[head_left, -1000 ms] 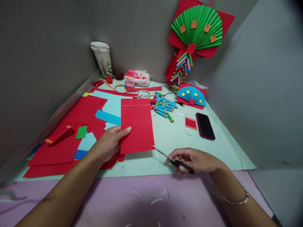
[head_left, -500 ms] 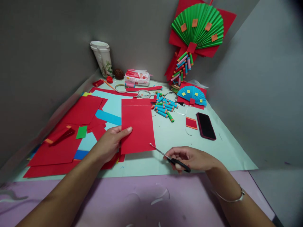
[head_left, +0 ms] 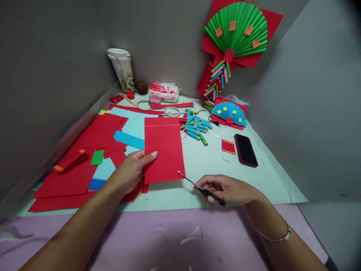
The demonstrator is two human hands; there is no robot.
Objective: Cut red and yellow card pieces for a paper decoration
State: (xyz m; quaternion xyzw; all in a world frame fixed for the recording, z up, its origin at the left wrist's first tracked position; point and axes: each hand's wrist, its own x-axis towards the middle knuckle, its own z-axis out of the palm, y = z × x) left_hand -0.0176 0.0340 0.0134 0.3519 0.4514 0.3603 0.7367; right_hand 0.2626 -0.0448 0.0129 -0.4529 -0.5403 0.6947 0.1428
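A red sheet of paper (head_left: 165,148) with a pale line across its top is pinched at its left edge by my left hand (head_left: 135,171), thumb on top. The sheet is held up over the light green table cover. My right hand (head_left: 225,190) is closed around the black handles of a pair of scissors (head_left: 208,193). The blade tips lie over the sheet's lower right corner. Left of my left hand lie red sheets (head_left: 64,177), a green paper piece (head_left: 97,157) and blue strips (head_left: 129,140).
Behind the sheet lie several small paper rolls (head_left: 194,130). A phone (head_left: 246,150) and a red paper piece (head_left: 228,146) are at the right. A cup (head_left: 122,69), a tissue pack (head_left: 163,93), a blue fan (head_left: 229,113) and a green fan (head_left: 239,30) stand at the back.
The scissor handles have turned slightly in my right hand and look closer together. The red sheet and my left hand have hardly moved.
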